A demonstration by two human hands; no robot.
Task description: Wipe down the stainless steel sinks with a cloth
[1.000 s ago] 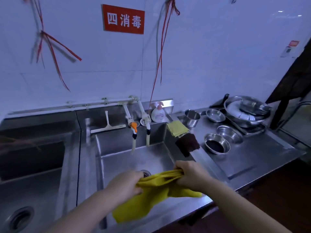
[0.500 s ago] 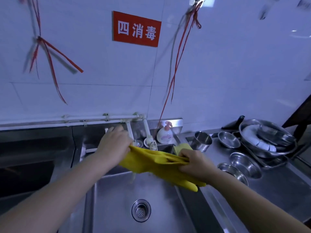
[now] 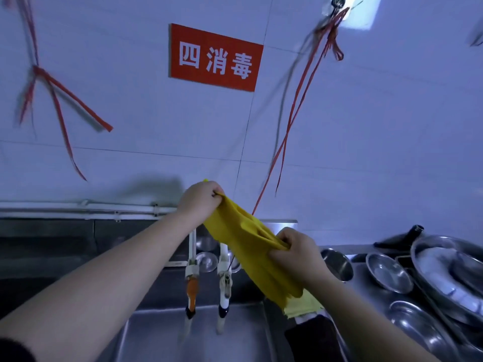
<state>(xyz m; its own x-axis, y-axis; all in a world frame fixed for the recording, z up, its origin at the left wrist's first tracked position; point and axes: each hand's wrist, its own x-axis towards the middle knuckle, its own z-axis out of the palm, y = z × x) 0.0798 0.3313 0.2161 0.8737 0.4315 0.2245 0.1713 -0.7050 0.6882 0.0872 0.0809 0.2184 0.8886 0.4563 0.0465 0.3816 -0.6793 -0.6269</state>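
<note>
- Left hand up at 12 o'clock, fingers curled tight round the top end of the yellow cloth.
- Right hand lower, at 3 o'clock, pinching the cloth's bunched middle; the tail hangs below it.
- Cloth stretched taut between them, in the air above the sink, in front of the wall.
- Two taps hang straight under the cloth, the left with an orange piece.
- A paler cloth and a dark rag drape the sink's right edge.
- Steel bowls crowd the counter at 4 o'clock.
- Red sign and red strings on the wall.
</note>
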